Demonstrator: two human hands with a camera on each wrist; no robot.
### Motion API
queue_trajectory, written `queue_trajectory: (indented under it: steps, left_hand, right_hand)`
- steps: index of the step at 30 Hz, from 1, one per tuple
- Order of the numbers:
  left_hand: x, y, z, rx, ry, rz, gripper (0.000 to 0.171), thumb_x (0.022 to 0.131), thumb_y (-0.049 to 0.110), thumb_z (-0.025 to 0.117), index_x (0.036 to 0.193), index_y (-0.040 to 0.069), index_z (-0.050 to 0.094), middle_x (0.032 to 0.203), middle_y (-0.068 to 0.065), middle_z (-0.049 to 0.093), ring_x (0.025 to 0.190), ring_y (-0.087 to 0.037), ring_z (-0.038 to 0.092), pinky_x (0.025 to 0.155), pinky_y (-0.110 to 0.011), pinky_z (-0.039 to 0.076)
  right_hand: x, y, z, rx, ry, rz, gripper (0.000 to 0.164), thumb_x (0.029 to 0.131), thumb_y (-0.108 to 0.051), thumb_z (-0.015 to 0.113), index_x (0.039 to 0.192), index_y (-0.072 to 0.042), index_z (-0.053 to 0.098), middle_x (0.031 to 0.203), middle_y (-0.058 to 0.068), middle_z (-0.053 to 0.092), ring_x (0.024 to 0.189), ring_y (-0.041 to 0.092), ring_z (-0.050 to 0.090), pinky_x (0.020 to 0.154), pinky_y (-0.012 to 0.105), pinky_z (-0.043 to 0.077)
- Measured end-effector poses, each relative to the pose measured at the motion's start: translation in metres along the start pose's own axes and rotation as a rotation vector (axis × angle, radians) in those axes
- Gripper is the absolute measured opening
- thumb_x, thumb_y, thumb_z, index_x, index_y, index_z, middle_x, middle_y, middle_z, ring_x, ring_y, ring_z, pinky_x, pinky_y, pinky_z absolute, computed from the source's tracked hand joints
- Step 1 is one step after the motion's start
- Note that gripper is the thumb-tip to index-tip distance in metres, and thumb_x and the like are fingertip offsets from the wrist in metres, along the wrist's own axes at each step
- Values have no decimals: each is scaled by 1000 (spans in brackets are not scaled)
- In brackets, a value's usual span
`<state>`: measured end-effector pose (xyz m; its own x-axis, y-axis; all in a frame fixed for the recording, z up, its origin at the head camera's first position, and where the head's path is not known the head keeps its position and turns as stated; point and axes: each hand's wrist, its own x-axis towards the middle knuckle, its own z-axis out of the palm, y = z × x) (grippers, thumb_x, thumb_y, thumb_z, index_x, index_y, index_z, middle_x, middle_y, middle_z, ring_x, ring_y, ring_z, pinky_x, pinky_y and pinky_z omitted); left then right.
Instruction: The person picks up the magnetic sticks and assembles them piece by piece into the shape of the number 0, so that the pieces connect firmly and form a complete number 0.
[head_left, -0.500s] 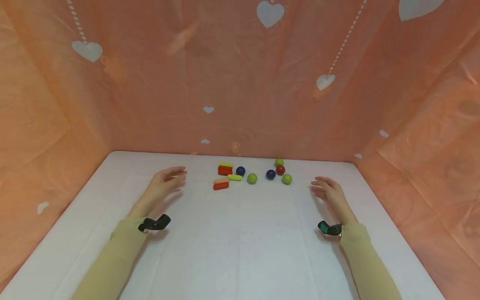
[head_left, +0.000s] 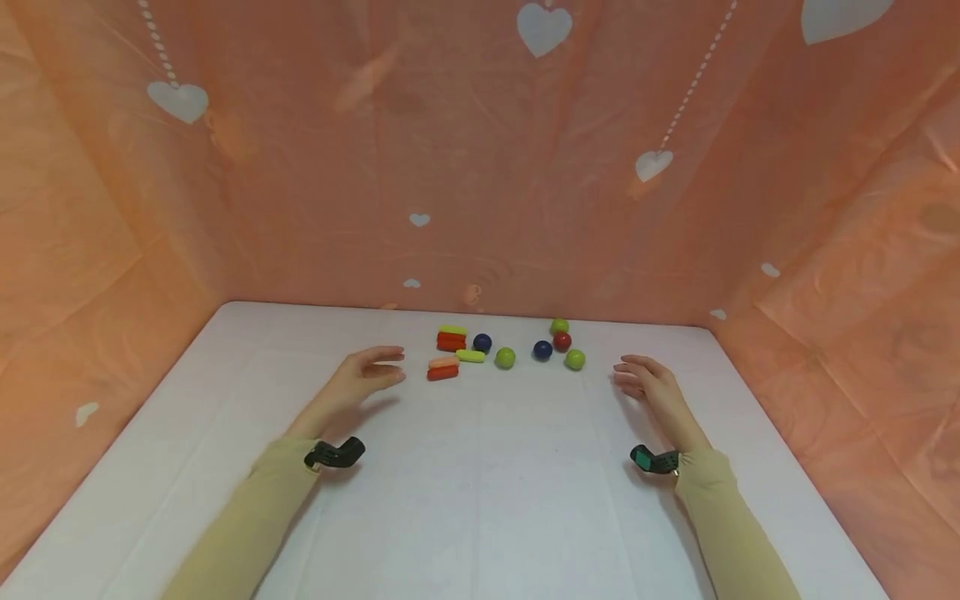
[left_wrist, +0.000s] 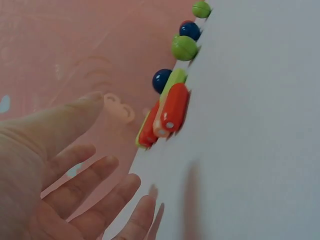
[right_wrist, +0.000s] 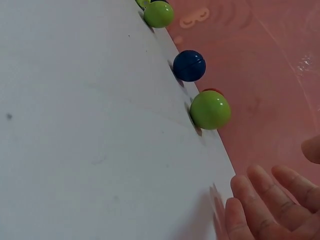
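My left hand (head_left: 363, 377) hovers left of a group of short plastic rods, its fingers loosely extended and holding nothing. Nearest to it are a red rod (head_left: 442, 372) and a peach rod (head_left: 443, 362); a yellow-green rod (head_left: 470, 356) lies beside them. Behind, another yellow-green rod (head_left: 452, 330) lies against red rods (head_left: 452, 341). In the left wrist view, the front red rod (left_wrist: 175, 107) shows a pale dot on its end. Relaxed and holding nothing, my right hand (head_left: 651, 389) is right of a green ball (head_left: 575, 359), apart from it.
Between the hands are a blue ball (head_left: 482, 342), a green ball (head_left: 506, 357) and a second blue ball (head_left: 543, 350). A red ball (head_left: 562, 341) and another green ball (head_left: 559, 326) sit farther back. Orange cloth (head_left: 480, 167) walls the white table (head_left: 480, 483) behind and at both sides.
My left hand has moved right, closer to the rods, with thumb and fingers spread apart. My right hand has shifted slightly left. The rods and balls lie as before.
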<state>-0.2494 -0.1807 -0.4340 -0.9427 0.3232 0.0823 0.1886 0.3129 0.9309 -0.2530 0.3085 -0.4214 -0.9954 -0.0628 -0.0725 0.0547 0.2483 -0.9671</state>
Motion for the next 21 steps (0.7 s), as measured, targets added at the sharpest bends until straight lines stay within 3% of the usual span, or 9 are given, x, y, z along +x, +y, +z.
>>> queue_trajectory:
  steps: [4,9,21]
  left_hand:
    - [2,3,11,-22,-5,-61,63,86,30,73,139,7,47,139,-11,48,122,-30,50,101,-48,40]
    - [6,3,25,-43,-23,-107,65,83,30,76,139,12,48,139,-6,48,123,-29,48,100,-46,42]
    - [21,10,48,126,-12,-40,54,84,16,75,134,11,54,130,-7,55,107,-27,57,92,-39,49]
  right_hand:
    - [3,-3,2,-27,-13,-1,53,105,-32,36,143,5,31,138,26,43,124,34,48,102,35,41]
    - [7,-6,5,-22,-15,-5,52,105,-30,36,143,5,32,138,26,43,125,35,47,103,38,40]
    - [15,-11,12,-30,-3,-1,53,104,-33,41,141,4,37,136,24,45,123,35,48,105,42,36]
